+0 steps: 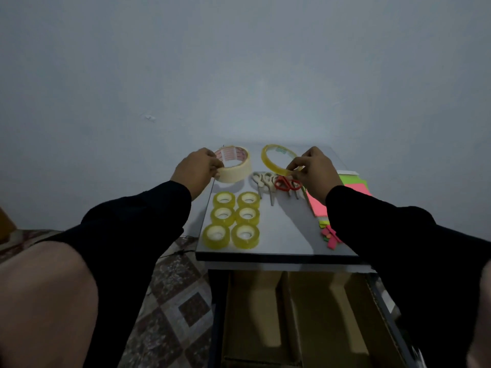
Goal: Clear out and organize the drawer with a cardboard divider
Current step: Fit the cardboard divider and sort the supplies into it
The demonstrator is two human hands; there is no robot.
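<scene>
My left hand [195, 170] grips the left side of a wide cream tape roll [236, 168] at the back left of the small table top [287, 224]. My right hand [313, 168] pinches the near rim of a thin yellow tape ring [271, 158] at the back right. Below the table top the drawer [300, 314] stands open, lined with cardboard, and a cardboard divider [288, 314] runs front to back through its middle. The drawer's compartments look empty.
Several small yellow tape rolls [232, 220] lie in two columns on the table's left. Scissors with white and red handles [276, 184] lie in the middle. Pink and green paper sheets [353, 192] and small sticky tabs [330, 236] lie on the right. Patterned floor tiles [175, 301] show at the left.
</scene>
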